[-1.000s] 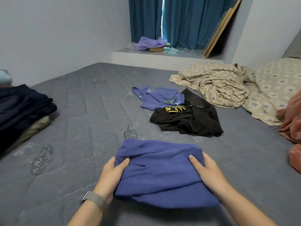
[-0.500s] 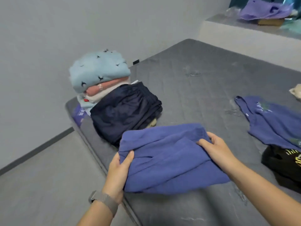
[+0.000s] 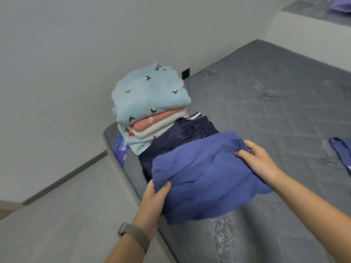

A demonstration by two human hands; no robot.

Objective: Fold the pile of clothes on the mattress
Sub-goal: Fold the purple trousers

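Left hand pinches the near-left edge of the folded blue garment, thumb on top. Right hand grips its far-right edge, fingers curled over the fabric. Garment sits at centre frame, its far part lying over the folded navy stack at 11 o'clock. Beyond that, a taller stack topped by a light blue bird-print piece. Grey mattress under all. Another blue garment at 3 o'clock, well apart

two hands, two folded stacks, one mattress, one wristband
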